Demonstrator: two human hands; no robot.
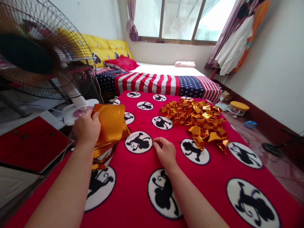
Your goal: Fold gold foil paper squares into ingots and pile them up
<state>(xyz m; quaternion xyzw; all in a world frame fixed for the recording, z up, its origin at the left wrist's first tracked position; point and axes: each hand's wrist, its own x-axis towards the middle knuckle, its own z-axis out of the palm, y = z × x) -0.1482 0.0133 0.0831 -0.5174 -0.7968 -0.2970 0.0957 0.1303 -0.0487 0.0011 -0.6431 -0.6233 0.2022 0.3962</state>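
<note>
My left hand point(87, 126) grips the left edge of a shiny gold-orange foil sheet point(111, 122), lifted at the top of an uneven stack of foil sheets point(103, 152). Both lie toward the left side of a red cloth point(201, 196) printed with black monkeys in white circles. Near the cloth's middle, my right hand point(165, 152) rests low with thumb and index fingertips together; whether anything is between them is too small to tell. A heap of folded, crumpled gold foil pieces point(197, 117) lies to the right, beyond my right hand and apart from it.
A large fan point(26, 53) stands at the left beside a red panel point(33, 142). Behind the cloth is a bed with a flag-patterned cover point(152, 83). A yellow stool point(239, 105) and a blue object point(250, 124) are on the floor at right.
</note>
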